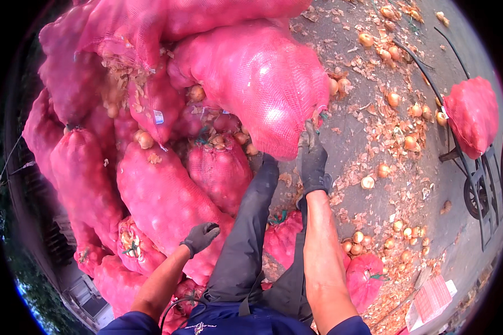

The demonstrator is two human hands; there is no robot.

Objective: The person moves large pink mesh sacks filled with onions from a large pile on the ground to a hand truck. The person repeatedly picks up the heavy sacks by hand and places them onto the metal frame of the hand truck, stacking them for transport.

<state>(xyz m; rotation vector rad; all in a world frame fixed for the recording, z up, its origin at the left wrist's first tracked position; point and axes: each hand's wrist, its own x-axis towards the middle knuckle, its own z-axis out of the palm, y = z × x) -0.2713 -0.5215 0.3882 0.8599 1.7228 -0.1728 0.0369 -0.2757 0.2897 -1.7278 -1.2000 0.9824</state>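
you are working on a heap of pink mesh sacks of onions, and your right hand, in a dark glove, is closing its fingers on the lower corner of the big top sack, which is hanging off the upper right edge of the heap, just above the littered ground. your left hand, also gloved, is half curled and resting against the long sack lying low in the heap; it is gripping nothing that i can see. your leg in dark trousers is stepping up between the two. to do this well, i judge you are needing more than a corner pinch: the mesh is thin and the load looks heavy, so be gathering a full fistful of netting near the tied end, and be bringing the left hand up under the sack's belly to share the weight. keep your footing planted on a firm sack, not on the loose onions and skins scattered just beside your foot. the risk, as i read it, is the net tearing or the sack rolling onto your leg. the hand truck carrying another sack is standing well apart to your right.
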